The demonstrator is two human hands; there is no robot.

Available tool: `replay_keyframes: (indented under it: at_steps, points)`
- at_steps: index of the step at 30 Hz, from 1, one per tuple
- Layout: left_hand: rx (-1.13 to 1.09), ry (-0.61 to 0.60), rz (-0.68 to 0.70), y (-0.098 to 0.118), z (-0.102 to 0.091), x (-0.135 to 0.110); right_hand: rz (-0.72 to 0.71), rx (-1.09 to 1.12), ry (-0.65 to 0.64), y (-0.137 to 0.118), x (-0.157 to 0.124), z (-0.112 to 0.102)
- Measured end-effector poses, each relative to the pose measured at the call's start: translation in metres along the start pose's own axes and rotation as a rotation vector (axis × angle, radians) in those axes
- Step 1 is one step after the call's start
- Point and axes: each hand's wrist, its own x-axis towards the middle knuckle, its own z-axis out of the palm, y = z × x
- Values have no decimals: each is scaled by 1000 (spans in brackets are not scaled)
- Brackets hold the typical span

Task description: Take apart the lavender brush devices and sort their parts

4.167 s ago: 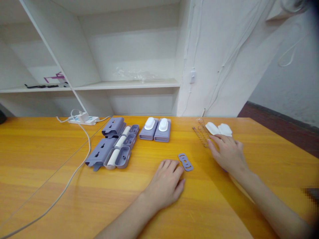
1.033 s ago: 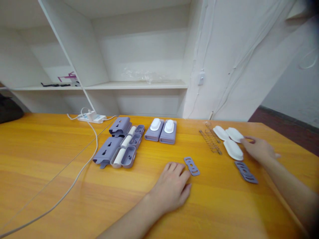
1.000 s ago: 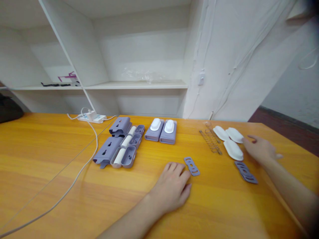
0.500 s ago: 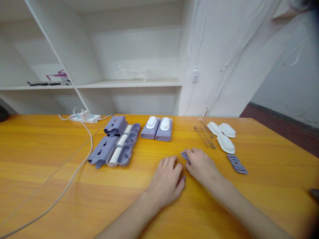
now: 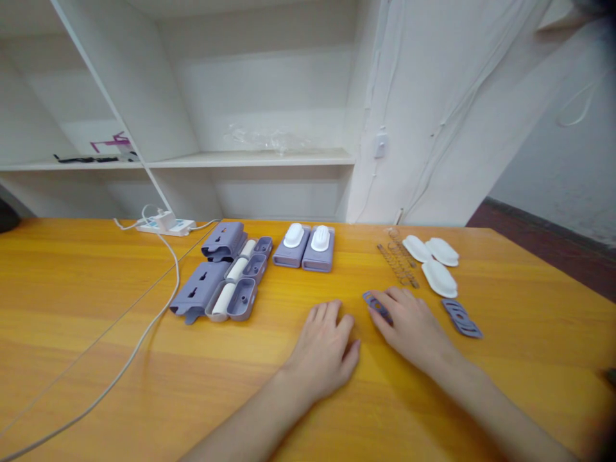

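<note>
My left hand (image 5: 327, 350) lies flat on the orange table (image 5: 96, 308), fingers stretched out, holding nothing. Just to its right, my right hand (image 5: 411, 324) rests palm down, its fingertips curled over a small purple slotted plate (image 5: 374, 302) and pressing it to the tabletop. Only the plate's far end shows past the fingers. More purple slotted plates (image 5: 462, 318) lie to the right of that hand. Behind it are three white oval caps (image 5: 439, 277) and a row of metal springs (image 5: 398, 264).
Two purple housings with white tops (image 5: 308, 249) stand at the back middle. Open purple cases with white rollers (image 5: 226, 285) lie left of them. A white power strip (image 5: 163, 226) and its cable (image 5: 144, 333) run across the left. White shelves (image 5: 250, 159) rise behind the table.
My right hand came back from the white caps to the purple plate beside my left hand, closed its fingers on it and slid it a little to the right. My left hand stayed put.
</note>
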Motion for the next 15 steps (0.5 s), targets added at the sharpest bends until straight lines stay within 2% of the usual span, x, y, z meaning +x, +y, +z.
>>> replay_keyframes:
  at_steps: [3,9,13,15]
  points:
    - [0,0,2,0,0,0,8,28,-9,2,0,-1]
    - [4,-5,12,1,0,-1,160,126,-128,23,-6,-5]
    - [10,-2,10,1,0,-1,167,110,-85,36,-18,-6]
    - [11,-1,11,1,0,-1,109,131,-56,35,-25,-8]
